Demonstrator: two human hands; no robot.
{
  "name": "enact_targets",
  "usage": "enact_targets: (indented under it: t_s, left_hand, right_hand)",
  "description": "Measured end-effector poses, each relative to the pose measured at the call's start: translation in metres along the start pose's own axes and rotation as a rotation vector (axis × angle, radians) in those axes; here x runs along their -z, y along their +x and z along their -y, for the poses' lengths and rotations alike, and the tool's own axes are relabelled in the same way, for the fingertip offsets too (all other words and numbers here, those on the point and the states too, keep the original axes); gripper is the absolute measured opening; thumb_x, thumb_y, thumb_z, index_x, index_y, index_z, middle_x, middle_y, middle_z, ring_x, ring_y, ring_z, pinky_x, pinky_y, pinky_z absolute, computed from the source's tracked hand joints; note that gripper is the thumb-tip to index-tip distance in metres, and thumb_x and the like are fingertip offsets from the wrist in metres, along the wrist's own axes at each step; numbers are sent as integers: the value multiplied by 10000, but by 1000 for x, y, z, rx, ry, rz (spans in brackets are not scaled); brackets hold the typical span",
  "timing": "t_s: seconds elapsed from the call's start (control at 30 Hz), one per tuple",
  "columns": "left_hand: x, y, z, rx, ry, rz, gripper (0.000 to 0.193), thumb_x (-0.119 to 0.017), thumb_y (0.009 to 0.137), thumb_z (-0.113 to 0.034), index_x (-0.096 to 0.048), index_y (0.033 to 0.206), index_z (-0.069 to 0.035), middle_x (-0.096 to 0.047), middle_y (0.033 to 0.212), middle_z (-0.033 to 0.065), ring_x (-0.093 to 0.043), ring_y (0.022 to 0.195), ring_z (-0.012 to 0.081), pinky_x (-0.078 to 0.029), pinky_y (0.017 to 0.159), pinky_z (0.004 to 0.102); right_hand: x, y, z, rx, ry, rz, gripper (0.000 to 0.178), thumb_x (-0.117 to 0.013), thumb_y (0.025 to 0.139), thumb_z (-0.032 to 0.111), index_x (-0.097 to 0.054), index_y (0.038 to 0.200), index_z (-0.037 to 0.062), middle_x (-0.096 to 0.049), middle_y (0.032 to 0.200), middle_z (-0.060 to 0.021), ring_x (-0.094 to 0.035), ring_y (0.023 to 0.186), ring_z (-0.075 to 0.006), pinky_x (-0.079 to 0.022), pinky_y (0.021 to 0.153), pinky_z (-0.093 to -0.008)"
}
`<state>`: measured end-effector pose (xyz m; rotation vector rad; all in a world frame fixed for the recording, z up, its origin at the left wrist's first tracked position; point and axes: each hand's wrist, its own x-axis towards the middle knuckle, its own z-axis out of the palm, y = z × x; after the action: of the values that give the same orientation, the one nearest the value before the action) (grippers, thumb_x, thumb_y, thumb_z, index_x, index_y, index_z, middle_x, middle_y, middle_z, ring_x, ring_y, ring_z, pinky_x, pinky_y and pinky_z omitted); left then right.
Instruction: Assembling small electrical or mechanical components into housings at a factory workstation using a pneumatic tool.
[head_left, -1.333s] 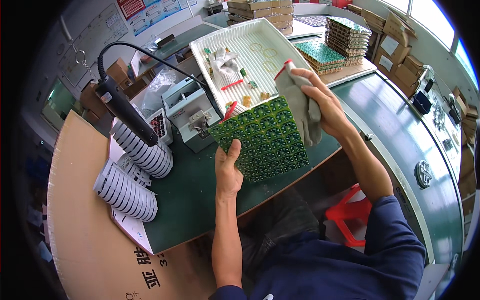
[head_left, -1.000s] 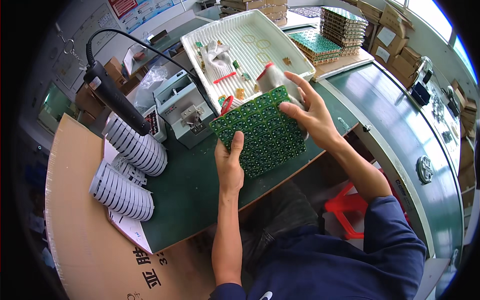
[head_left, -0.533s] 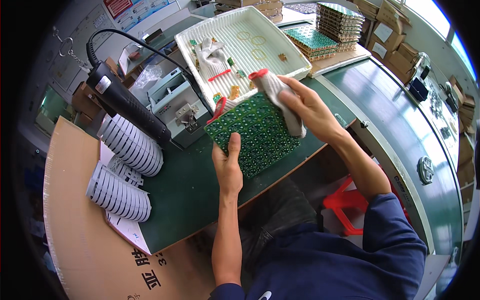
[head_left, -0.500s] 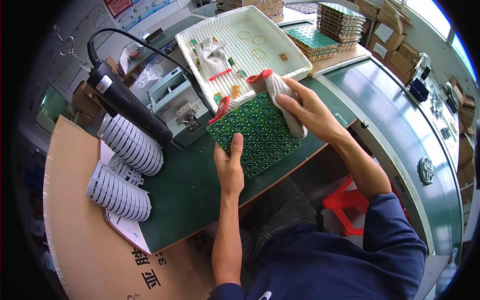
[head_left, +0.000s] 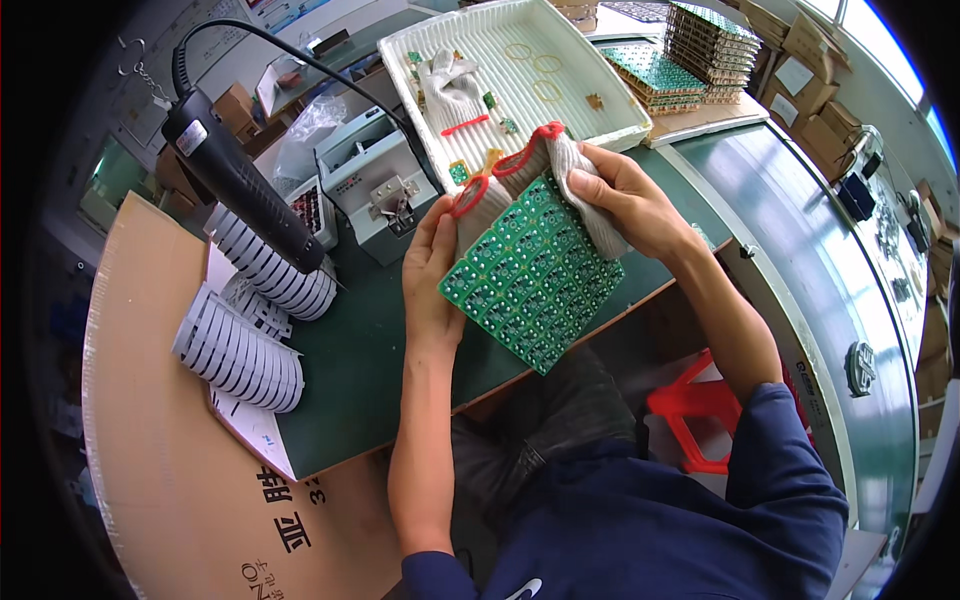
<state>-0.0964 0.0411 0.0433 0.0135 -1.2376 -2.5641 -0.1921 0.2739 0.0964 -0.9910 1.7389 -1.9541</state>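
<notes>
Board (head_left: 532,272) edges: left hand (head_left: 430,270) | right hand (head_left: 625,200), glove (head_left: 560,170) | above table (head_left: 370,360)

The green circuit panel (head_left: 532,273) has lifted off the bench toward the person, the grey glove (head_left: 560,180) now wiping its upper edge.

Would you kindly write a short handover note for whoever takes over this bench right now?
Left hand: grips the left edge of the green circuit board panel, held tilted above the green bench.
Right hand: presses a grey red-cuffed glove on the panel's upper edge; a second such glove lies behind it.
White tray: holds small parts.
Done or left: not clear from this view.
</notes>
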Motion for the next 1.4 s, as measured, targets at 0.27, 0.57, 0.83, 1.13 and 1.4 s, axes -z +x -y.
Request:
enact_targets:
  t_s: [0.27,0.57,0.83,1.13,1.4]
  left_hand:
    - [-12,-7,-46,417,-368,487,738,-562,1019,-558,-497,1434,49,-668,1306,148,-645,1200,220,-518,1030,404]
    - [-31,-7,-64,227,710,367,448,-722,989,-315,-624,1278,12,-650,1000,-37,-546,873,17,-457,785,219]
    - [-37,-14,-54,173,978,327,361,-690,1002,-392,-690,934,-38,-499,685,-76,-383,639,24,-352,574,262]
    - [-22,1,-31,220,1004,199,404,-688,1002,-392,-595,799,-54,-391,638,-98,-313,592,39,-270,528,297]
    - [-3,17,-17,359,863,188,317,-702,996,-337,-669,887,-41,-499,757,-73,-417,714,39,-378,657,278]
  right_hand:
    - [-12,7,-6,51,-225,-132,542,-659,1027,362,-551,1383,-32,-655,1068,-9,-568,968,-44,-494,862,-231]
    - [-27,4,8,123,-484,-102,475,-698,1002,269,-578,1344,-38,-659,1029,-25,-565,938,-62,-499,854,-250]
    - [-24,11,-1,63,-453,-25,447,-735,974,260,-607,1290,-30,-665,1029,-34,-576,947,-82,-502,864,-272]
    - [-30,23,-19,145,-715,-175,405,-758,929,218,-627,1210,-41,-716,974,-187,-679,888,-223,-521,838,-363]
    - [-23,38,-42,389,-871,-174,343,-729,910,194,-677,1201,20,-663,1041,-171,-637,995,-340,-499,914,-409]
